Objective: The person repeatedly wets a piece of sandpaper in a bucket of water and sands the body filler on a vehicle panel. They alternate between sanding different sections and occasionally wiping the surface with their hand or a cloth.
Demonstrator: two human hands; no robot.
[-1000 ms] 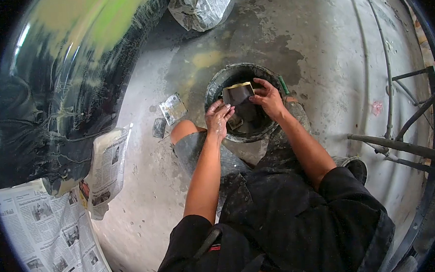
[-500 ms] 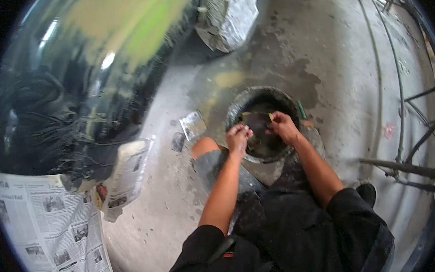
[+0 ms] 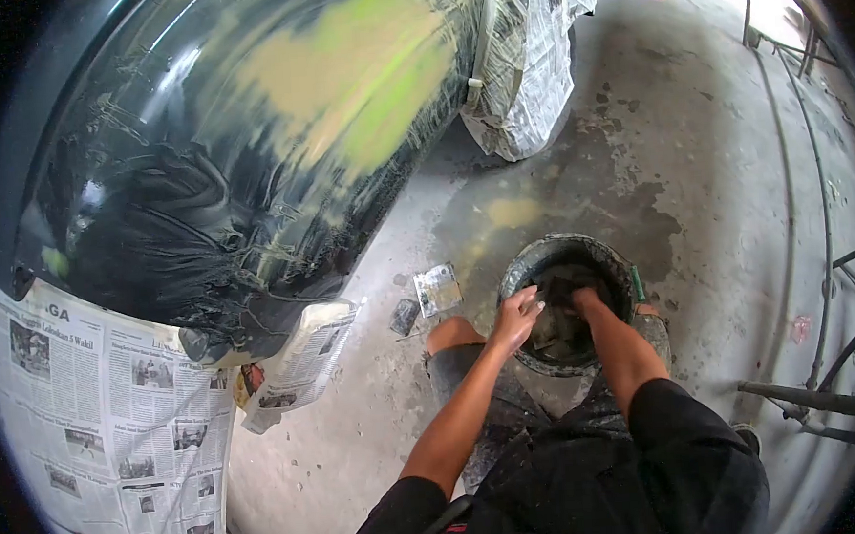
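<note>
A dirty round bucket (image 3: pixel 615 256) stands on the concrete floor between my knees. My right hand (image 3: pixel 583 302) reaches down inside it and grips a dark sheet of sandpaper (image 3: pixel 556 283), which is partly hidden in the bucket's dark inside. At the bucket's near-left rim is my left hand (image 3: pixel 516 318), fingers pointing into the bucket; whether it holds an edge of the sheet is unclear. I am crouched, with my left knee (image 3: pixel 448 336) just left of the bucket.
A black car panel with a yellow-green filler patch (image 3: pixel 367 85) fills the upper left, masked with newspaper (image 3: pixel 113 404). Two small sandpaper pieces (image 3: pixel 437 289) lie on the floor left of the bucket. A metal frame (image 3: pixel 817 400) stands at the right, on wet-stained floor.
Both hands have lowered the dark sheet from above the bucket down into it. My view has tilted up, so the bucket now sits lower and the car panel shows more.
</note>
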